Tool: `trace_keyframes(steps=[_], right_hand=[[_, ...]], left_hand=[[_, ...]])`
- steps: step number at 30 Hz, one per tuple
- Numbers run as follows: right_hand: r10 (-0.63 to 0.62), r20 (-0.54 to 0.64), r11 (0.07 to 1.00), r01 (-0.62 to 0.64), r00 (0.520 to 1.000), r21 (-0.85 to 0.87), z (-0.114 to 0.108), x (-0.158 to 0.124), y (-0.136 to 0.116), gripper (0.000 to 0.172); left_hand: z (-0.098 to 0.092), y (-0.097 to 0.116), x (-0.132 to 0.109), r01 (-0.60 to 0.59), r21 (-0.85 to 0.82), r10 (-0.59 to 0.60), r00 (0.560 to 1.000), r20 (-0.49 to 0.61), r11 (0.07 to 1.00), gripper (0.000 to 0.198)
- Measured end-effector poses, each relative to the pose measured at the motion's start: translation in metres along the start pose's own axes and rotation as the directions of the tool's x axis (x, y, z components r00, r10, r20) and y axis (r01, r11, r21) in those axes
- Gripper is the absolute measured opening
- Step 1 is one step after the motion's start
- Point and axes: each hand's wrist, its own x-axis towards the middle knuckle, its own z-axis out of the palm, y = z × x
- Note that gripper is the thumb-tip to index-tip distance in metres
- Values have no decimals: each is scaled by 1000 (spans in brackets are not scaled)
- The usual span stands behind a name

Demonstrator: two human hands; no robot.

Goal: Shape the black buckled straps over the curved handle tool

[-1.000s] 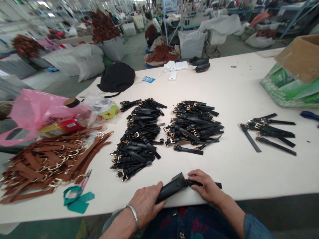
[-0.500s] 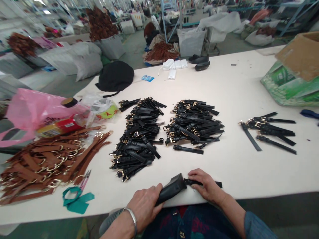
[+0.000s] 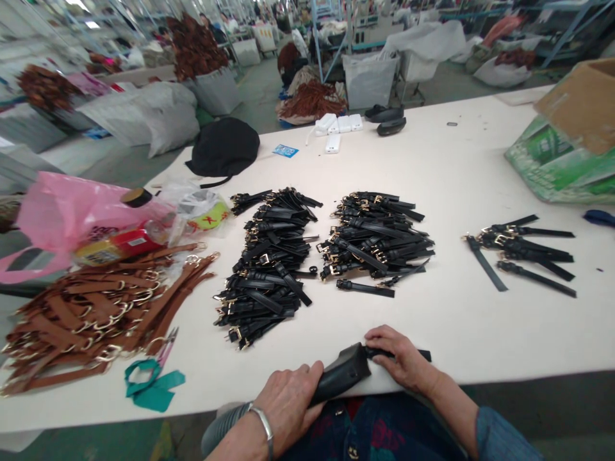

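Note:
My left hand [image 3: 293, 394] is wrapped round a black nozzle-like tool [image 3: 343, 372], whose wide end points right toward my other hand. Beside my left wrist shows a grey ribbed hose [image 3: 221, 428]; its link to the tool is hidden. Low over the table's front edge, my right hand [image 3: 396, 355] pinches a short black buckle strap [image 3: 425, 355]. The strap's tail sticks out to the right, and its other end lies close against the tool's mouth. Whether they touch I cannot tell. Beyond my hands lie two heaps of black buckle straps [image 3: 276, 256], [image 3: 377, 234].
A smaller group of black straps [image 3: 531, 250] lies at right, near a green carton [image 3: 552, 157]. At left are brown straps [image 3: 72, 314], scissors with teal cloth [image 3: 152, 387] and a pink bag [image 3: 81, 211]. A black cap [image 3: 223, 147] and white devices [image 3: 332, 142] sit toward the back.
My left hand and the black tool have shifted a little right and toward me, nearer my right hand. My right hand keeps its pinch on the strap, almost in place.

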Motion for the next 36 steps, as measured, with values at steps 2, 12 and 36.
trace_keyframes(steps=[2,12,36], right_hand=[[12,2,1000,-12,1000,4,-1,0,-1,27],[15,-8,1000,-15,1000,20,-3,2,-5,25],[-11,-41,1000,12,999,24,0,1,-2,27]], left_hand=[[1,3,1,-5,12,5,1000,3,1000,26],[1,1,-6,74,-8,-74,997,27,997,30],[-14,12,4,83,6,-83,996,14,997,28]])
